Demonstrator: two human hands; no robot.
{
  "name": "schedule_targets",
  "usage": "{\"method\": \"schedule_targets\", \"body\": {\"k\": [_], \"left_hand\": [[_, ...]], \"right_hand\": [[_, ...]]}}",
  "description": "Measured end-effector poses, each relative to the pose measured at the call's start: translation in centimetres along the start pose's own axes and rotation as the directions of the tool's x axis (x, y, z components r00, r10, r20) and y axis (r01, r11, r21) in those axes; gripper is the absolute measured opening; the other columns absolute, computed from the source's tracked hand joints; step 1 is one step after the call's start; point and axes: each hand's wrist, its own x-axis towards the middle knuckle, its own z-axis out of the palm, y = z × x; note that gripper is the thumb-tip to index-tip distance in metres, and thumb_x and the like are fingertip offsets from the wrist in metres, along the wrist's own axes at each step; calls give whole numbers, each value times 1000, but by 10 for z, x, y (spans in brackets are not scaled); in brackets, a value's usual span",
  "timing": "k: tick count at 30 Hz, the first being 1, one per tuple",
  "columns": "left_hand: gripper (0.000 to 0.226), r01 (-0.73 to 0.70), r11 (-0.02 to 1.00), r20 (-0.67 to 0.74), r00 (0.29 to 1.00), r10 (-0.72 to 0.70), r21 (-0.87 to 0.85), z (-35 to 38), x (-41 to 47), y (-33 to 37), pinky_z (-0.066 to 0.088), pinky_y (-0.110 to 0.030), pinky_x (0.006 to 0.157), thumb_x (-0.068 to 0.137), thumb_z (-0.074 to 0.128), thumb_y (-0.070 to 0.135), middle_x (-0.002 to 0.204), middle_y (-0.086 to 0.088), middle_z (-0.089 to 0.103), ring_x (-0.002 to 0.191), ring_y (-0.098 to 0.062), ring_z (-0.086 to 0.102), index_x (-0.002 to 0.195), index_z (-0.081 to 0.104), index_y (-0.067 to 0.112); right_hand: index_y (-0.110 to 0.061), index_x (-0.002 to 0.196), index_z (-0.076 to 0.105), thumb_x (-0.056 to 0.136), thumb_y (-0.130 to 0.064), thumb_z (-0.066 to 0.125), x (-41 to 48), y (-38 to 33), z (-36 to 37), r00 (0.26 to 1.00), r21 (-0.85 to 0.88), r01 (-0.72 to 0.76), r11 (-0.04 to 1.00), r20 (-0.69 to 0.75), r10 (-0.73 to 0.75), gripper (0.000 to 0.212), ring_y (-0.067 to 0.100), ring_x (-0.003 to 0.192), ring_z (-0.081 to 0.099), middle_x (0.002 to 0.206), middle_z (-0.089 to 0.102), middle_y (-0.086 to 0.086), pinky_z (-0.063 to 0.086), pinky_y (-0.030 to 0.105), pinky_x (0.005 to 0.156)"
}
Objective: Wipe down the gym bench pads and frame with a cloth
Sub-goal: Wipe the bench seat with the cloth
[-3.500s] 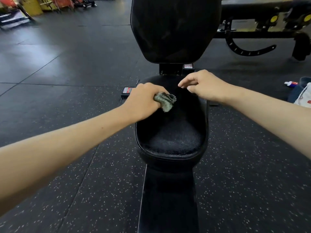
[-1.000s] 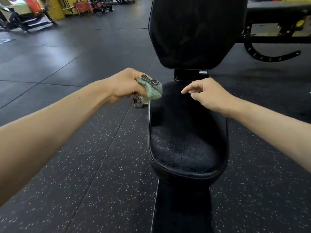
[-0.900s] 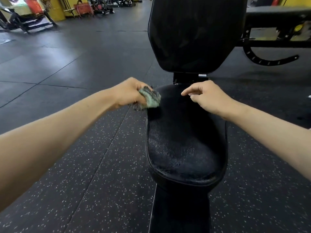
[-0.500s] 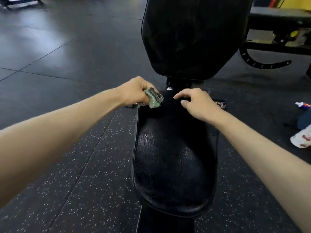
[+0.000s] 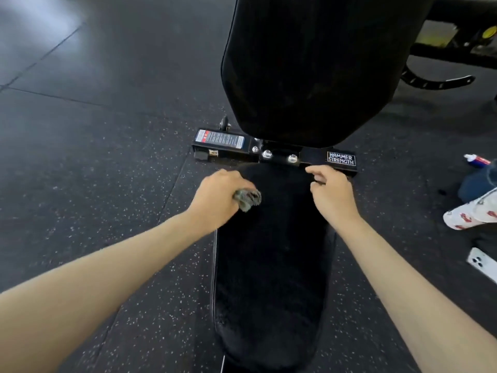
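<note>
A black gym bench fills the middle of the view. Its seat pad (image 5: pixel 271 265) runs toward me and its raised back pad (image 5: pixel 309 65) stands beyond. Between them lies the black frame crossbar (image 5: pixel 277 154) with bolts, a warning label and a brand label. My left hand (image 5: pixel 217 195) grips a bunched grey-green cloth (image 5: pixel 247 198) against the far left part of the seat pad. My right hand (image 5: pixel 329 192) rests on the seat pad's far right edge, fingers loosely curled near the crossbar and holding nothing.
Dark speckled rubber floor surrounds the bench. At the right lie a white phone (image 5: pixel 482 263), a white patterned bag (image 5: pixel 473 214), a dark bundle (image 5: pixel 476 181) and a small tube (image 5: pixel 477 160). Another machine's curved black frame (image 5: pixel 435 82) stands behind on the right.
My view has tilted down and closer, so the crossbar now shows. The left hand with the cloth has moved onto the seat pad's far left; the right hand shifted right to the pad's edge.
</note>
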Motion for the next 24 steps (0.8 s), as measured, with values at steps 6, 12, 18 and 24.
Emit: {"method": "schedule_targets", "body": {"k": [6, 12, 18, 24], "left_hand": [[40, 234, 936, -54, 965, -257, -263, -20, 16, 3, 47, -24, 87, 82, 56, -10, 105, -7, 68, 92, -16, 62, 112, 71, 12], [51, 368, 930, -155, 917, -366, -17, 32, 25, 42, 37, -29, 89, 88, 47, -6, 124, -7, 51, 109, -26, 41, 136, 50, 12], [45, 238, 934, 69, 971, -228, -268, 25, 26, 54, 42, -24, 85, 88, 56, -3, 112, -8, 59, 103, -23, 53, 130, 59, 13], [31, 393, 864, -9, 909, -416, -316, -6, 26, 41, 37, -20, 80, 91, 55, 6, 103, -6, 60, 97, -20, 54, 119, 64, 12]], "right_hand": [[-17, 132, 55, 94, 3, 41, -25, -5, -11, 983, 40, -177, 983, -40, 178, 45, 1, 80, 53, 139, 49, 6, 40, 5, 50], [-12, 148, 35, 91, 7, 42, -54, 8, -11, 952, -17, -305, 952, 19, 305, 60, 26, 141, 30, 156, 28, 4, 34, 32, 111], [-10, 150, 30, 93, 8, 38, -76, 1, -14, 935, -138, -305, 942, 147, 324, 60, 17, 147, 15, 160, 17, 0, 18, 21, 111], [-6, 142, 43, 91, 12, 36, -74, -7, -30, 909, -132, -352, 927, 187, 372, 55, 19, 142, 29, 155, 31, 3, 21, 10, 96]]}}
